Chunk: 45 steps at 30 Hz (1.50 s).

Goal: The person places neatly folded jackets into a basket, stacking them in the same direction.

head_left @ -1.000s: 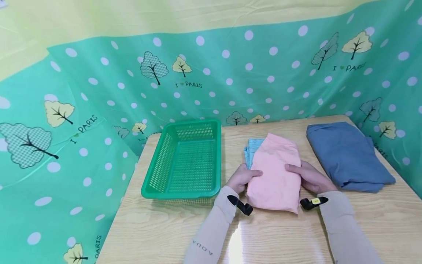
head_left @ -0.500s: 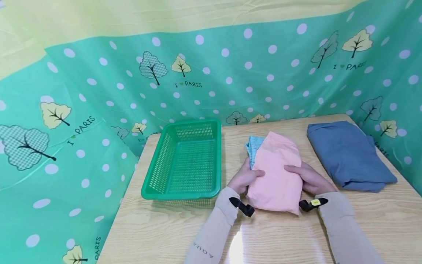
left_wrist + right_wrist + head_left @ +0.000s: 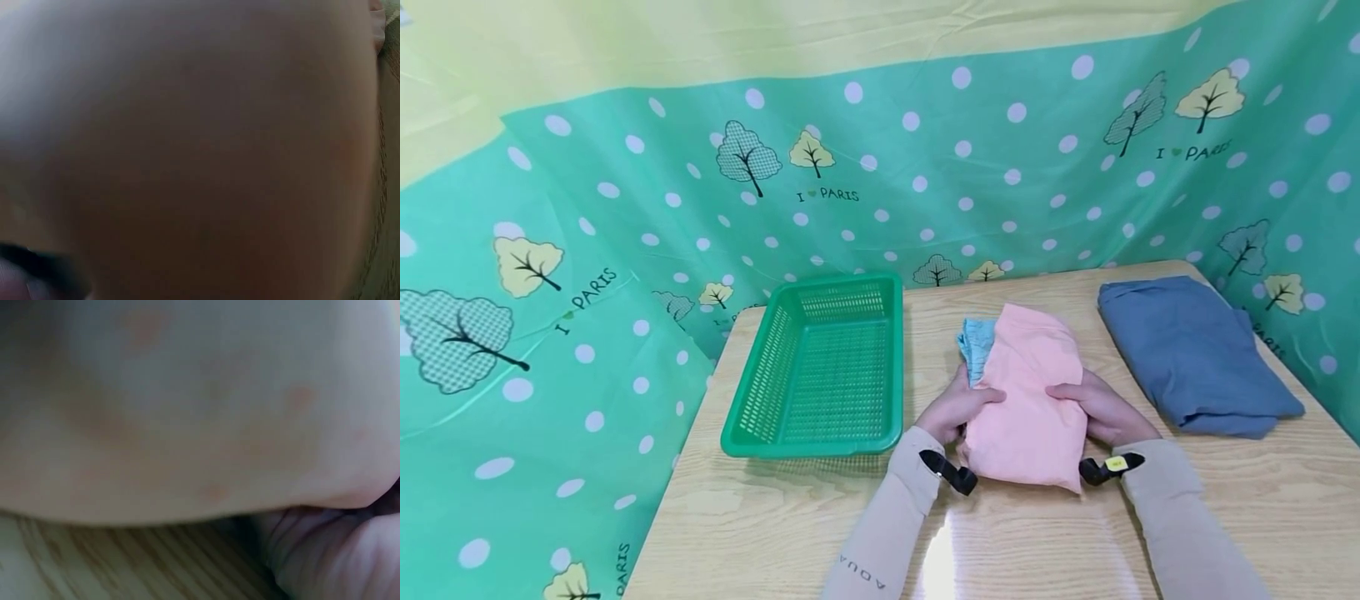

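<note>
A folded pink cloth (image 3: 1030,400) is gripped from both sides in the head view, right of the basket. My left hand (image 3: 957,405) has its thumb on top of the cloth's left edge, its fingers hidden beneath. From the other side, my right hand (image 3: 1103,405) holds the cloth the same way, thumb over the top. Light blue fabric (image 3: 976,343) shows past the pink cloth's upper left, close to the left hand. Both wrist views are mostly filled by the blurred skin of the hand.
A green plastic basket (image 3: 895,367) with perforated sides stands to the left, nothing inside it. On the right lies a folded dark blue cloth (image 3: 1195,358). The wooden table (image 3: 760,533) is bordered at the back and sides by a green dotted curtain (image 3: 880,183).
The pink cloth and both hands shift only slightly. The light blue fabric at the upper left changes shape a little, and the left thumb sits slightly farther right over the pink cloth.
</note>
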### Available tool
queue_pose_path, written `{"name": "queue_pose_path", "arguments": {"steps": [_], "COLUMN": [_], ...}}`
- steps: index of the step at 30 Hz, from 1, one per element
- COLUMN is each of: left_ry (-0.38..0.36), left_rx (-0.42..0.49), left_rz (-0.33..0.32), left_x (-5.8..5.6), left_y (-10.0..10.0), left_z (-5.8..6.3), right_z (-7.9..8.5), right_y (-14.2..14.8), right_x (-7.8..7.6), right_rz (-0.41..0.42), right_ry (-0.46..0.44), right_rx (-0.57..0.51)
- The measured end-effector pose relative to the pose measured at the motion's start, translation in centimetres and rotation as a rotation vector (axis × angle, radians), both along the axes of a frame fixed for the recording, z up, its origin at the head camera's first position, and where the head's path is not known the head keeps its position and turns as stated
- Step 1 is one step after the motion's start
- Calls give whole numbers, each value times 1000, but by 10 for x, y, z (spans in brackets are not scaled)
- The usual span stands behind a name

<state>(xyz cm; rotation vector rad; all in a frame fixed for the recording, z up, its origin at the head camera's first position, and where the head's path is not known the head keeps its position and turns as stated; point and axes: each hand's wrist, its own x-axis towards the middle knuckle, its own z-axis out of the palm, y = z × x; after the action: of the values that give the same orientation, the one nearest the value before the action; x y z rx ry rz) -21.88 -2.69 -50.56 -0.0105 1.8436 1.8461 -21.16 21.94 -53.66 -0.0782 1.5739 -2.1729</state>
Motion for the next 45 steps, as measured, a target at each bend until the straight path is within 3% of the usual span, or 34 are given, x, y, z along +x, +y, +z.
{"name": "queue_pose_path", "arguments": {"steps": [4,10,16,22,28,35,45], "left_ry": [29,95,166,248,342,352,306], "left_rx": [36,101,37,-1,21,15,-76], "left_rz": [21,43,90,99,102,98,85], "left_x": [2,11,27,44,52,45,26], "left_y": [0,1,-4,-21,-46,-84,-149], "left_z": [4,19,42,77,110,136,161], "right_z": [4,9,21,50,88,120,137], "right_y": [0,0,-2,-11,-33,-69,-140], "right_x": [1,3,5,6,-1,-14,-29], "right_rz": [0,0,31,149,198,199,199], "right_ry": [12,21,74,158,190,168,174], "right_rx": [-28,-106,-211,-254,-225,-138,-150]}}
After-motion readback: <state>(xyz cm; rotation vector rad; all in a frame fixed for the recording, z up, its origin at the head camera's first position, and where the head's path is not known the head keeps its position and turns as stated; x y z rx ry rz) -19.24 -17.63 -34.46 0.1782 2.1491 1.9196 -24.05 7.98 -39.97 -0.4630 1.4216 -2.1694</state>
